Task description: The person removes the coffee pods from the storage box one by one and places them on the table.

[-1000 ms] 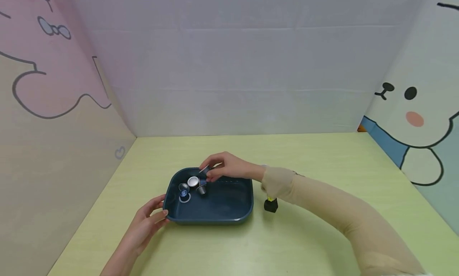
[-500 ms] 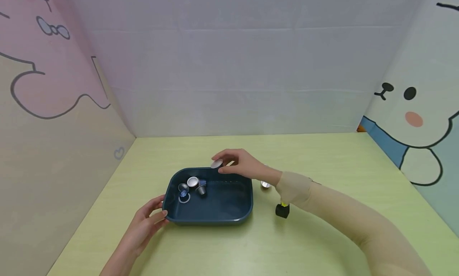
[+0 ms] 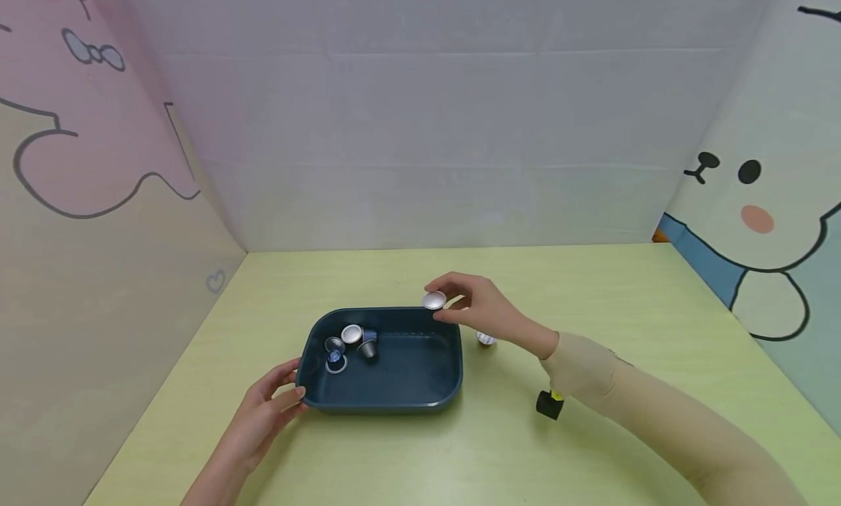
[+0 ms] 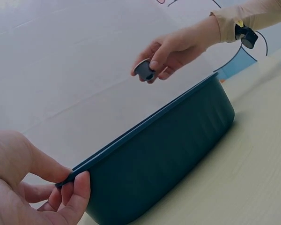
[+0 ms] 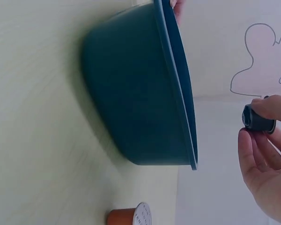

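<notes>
My left hand (image 3: 266, 404) grips the left rim of a dark blue plastic tub (image 3: 407, 378), thumb on top and fingers below in the left wrist view. Between thumb and fingers, my right hand (image 3: 482, 305) pinches a dark coffee capsule (image 5: 260, 121) above the tub's back right rim. Its silvery lid faces up toward the head view. Several more capsules lie inside at the tub's left: one shows a white-silver lid (image 3: 351, 334), another is a grey capsule (image 3: 369, 350) on its side, and a blue one (image 3: 336, 355) lies nearer the left wall.
To the right of the tub, on the pale wooden table (image 3: 407, 462), lies an orange-brown capsule (image 5: 122, 217) with a printed white lid. A small black camera (image 3: 549, 404) hangs at the right wrist. Walls with cartoon drawings (image 3: 755, 199) enclose the table at back and sides.
My right hand has lifted the capsule from among the others and carried it right to the back right rim. The capsule by the tub has come into view. My left hand stays put.
</notes>
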Demonstrator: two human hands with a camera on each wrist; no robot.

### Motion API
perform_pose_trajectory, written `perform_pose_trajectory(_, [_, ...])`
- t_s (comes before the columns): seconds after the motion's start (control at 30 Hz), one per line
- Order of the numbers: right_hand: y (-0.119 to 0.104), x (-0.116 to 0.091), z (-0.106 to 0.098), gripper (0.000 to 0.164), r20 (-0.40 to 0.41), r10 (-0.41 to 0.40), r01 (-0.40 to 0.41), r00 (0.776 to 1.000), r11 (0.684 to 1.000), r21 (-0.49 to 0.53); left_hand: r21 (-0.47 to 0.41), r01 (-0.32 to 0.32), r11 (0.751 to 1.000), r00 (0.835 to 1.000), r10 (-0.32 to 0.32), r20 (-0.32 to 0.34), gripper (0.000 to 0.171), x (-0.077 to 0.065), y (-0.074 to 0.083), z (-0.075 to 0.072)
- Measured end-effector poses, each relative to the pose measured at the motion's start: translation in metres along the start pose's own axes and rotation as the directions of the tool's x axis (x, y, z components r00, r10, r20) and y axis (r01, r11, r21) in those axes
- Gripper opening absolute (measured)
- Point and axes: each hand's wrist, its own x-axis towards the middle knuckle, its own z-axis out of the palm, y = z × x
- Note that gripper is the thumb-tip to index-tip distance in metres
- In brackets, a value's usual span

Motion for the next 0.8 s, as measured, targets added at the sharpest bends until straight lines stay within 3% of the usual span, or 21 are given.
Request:
perform_pose_trajectory(0.33, [-0.002,-0.03,-0.01,0.039,-0.086,0.035,-0.039,0.996,0.998,-0.046,0.009,0.005,1.0,1.0,-0.005,-0.002,0.055,-0.001,0.001,0.001])
perform_pose_trajectory(0.8, [0.014,-0.057,-0.013,0.039,-0.183,0.071,-0.104,0.981,0.978,-0.181,0.0,0.013,1.0,1.0,-0.013,-0.001,0.055,-0.002,0.001,0.001])
